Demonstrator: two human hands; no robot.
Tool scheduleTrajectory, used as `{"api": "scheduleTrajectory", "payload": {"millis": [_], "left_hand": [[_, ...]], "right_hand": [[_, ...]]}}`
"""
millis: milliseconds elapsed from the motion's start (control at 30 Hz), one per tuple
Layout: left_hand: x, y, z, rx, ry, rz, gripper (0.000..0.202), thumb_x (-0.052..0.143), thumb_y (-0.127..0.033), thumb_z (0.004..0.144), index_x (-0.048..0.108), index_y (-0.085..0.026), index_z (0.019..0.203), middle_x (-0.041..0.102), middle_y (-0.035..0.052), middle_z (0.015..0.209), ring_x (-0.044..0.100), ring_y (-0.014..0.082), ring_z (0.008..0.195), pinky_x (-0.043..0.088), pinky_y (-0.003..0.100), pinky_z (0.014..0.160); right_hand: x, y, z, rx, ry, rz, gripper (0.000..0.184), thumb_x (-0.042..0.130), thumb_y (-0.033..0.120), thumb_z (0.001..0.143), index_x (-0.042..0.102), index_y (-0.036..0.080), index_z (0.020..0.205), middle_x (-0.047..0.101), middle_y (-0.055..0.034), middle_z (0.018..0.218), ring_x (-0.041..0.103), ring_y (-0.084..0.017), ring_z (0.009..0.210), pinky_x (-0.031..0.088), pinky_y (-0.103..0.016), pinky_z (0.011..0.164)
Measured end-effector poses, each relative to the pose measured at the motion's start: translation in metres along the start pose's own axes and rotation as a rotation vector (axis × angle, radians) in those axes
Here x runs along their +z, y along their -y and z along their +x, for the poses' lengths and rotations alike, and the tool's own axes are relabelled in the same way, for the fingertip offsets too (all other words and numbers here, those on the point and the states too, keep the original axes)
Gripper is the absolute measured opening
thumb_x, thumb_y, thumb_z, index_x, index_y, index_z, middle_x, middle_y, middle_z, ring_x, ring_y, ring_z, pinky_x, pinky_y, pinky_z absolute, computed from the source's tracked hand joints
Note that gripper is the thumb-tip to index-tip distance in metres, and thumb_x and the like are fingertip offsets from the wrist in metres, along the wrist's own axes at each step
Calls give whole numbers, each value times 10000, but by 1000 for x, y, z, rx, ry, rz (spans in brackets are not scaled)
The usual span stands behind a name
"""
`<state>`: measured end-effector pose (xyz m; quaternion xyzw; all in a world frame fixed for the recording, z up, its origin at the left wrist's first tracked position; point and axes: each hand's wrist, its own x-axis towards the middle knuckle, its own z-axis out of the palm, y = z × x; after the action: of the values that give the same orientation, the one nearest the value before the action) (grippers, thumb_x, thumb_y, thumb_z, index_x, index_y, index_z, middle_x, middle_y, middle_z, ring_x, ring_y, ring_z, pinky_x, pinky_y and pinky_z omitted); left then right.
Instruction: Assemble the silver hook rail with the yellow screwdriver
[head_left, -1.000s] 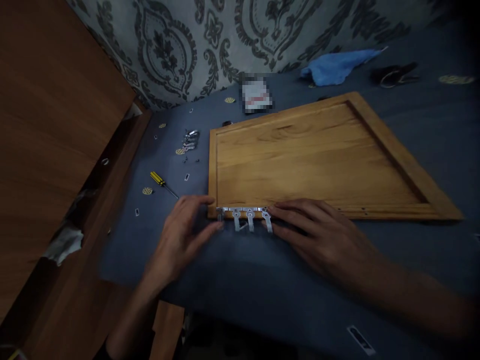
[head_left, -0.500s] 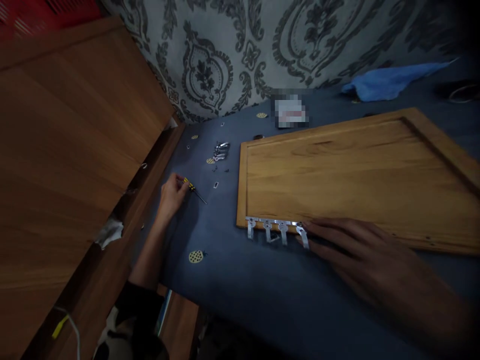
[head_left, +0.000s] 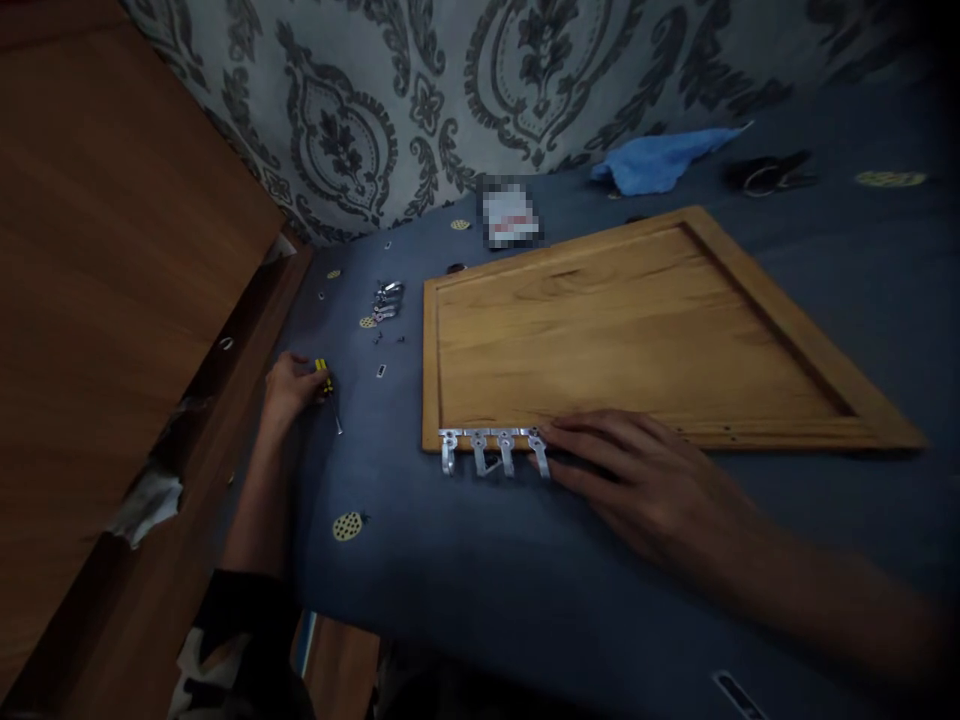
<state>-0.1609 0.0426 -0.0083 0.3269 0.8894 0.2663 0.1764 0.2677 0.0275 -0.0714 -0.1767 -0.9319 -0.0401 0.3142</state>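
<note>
A: Left hand (head_left: 289,388) grips the yellow screwdriver (head_left: 324,380) on the blue cover (head_left: 450,560). Right hand (head_left: 637,480) lies flat, grasping nothing, fingertips on the hook rack (head_left: 495,448) at the wooden panel (head_left: 637,330) edge.

B: If it's loose, the rack may slide askew.

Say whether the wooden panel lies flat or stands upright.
Flat: the wooden panel rests on the blue cover, right hand at its edge.

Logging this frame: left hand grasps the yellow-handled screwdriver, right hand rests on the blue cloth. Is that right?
Not quite. In the head view the right hand rests on the wooden panel beside the hook strip. The left hand does grasp the screwdriver.
</note>
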Motion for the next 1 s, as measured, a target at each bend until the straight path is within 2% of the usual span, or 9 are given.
{"api": "scheduleTrajectory", "payload": {"millis": [200,267,367,467,567,700,800,900,1000], "left_hand": [[-10,1,-9,56,51,-157,389,695,-395,1055,645,-165,1365,679,118,1340,712,252,1135,643,461,956],[-13,0,-16,109,90,-205,376,729,-393,1026,661,-152,1306,725,90,1177,734,211,971,658,397,855],[-11,0,-29,195,166,-254,456,865,-394,864,681,-150,1202,708,12,837,680,158,683,637,317,677],[-2,0,-41,267,252,-235,543,926,-409,717,699,-168,1147,645,-31,687,639,159,596,615,310,604],[4,-1,-50,331,289,-152,513,904,-444,691,713,-178,1086,615,-36,652,632,174,588,597,314,584],[1,-11,-67,443,194,-27,404,859,-393,735,728,-205,1067,655,10,770,658,217,748,591,337,705],[5,-28,-98,594,182,12,404,822,-406,829,724,-253,1190,731,46,1054,692,253,1019,587,378,907],[23,-49,-138,951,512,-43,495,801,-429,942,638,-261,1378,723,89,1350,687,280,1262,564,442,1080],[45,-63,-166,1100,700,41,668,843,-418,938,515,-265,1499,659,125,1471,630,300,1390,533,482,1167]], "right_hand": [[-2,4,5,21,-49,-7,268,570,65,987,787,189,1084,824,-89,1197,721,-259,1102,595,-424,913],[-3,5,7,12,-46,-8,285,550,51,984,785,179,1082,827,-86,1185,723,-262,1087,596,-423,898],[-4,4,7,5,-50,-5,303,534,38,978,787,178,1069,832,-77,1173,724,-264,1074,597,-423,891],[-4,4,5,21,-36,0,322,554,31,957,796,204,1079,831,-73,1187,721,-256,1102,593,-424,918],[-5,4,4,35,2,14,362,557,23,937,805,229,1103,825,-78,1213,713,-255,1130,592,-439,934],[-5,5,3,36,-8,24,340,565,35,944,806,216,1101,820,-88,1229,707,-264,1144,592,-453,949],[-5,6,3,37,-2,21,328,568,41,949,804,212,1100,819,-88,1234,705,-268,1161,589,-457,964],[-7,6,4,36,17,10,349,555,35,950,800,212,1123,816,-92,1240,701,-268,1160,588,-459,962],[-8,7,6,25,-3,3,302,554,53,970,797,191,1084,819,-95,1212,703,-269,1116,590,-447,933]]}}
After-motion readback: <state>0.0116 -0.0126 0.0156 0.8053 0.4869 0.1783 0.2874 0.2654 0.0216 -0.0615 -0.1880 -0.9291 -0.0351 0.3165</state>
